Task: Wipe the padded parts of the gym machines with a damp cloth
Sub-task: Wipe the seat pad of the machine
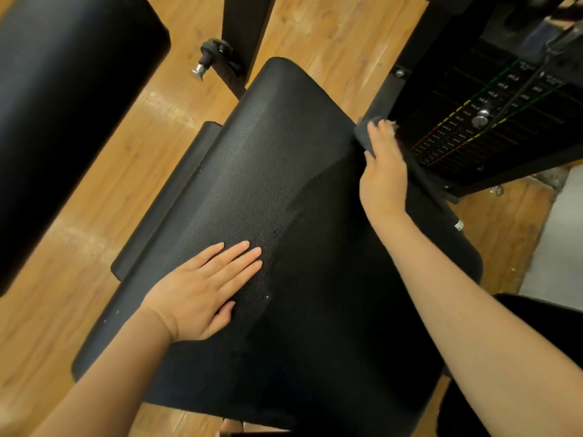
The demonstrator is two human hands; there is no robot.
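Cloth (366, 134): soft, limp, prob damp; bunch in palm. R hand (383, 171) grips it at pad (284, 171) edge; L hand (202, 291) flat, fingers straight, on pad.

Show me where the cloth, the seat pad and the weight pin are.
cloth (366, 134), head view, grey fold above the fingers
seat pad (268, 159), head view, textured middle of its top
weight pin (480, 118), head view, its round metal knob

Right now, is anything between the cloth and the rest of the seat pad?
Only the left hand, lying flat on the pad's near left part. The right hand holds the cloth at the pad's far right edge.
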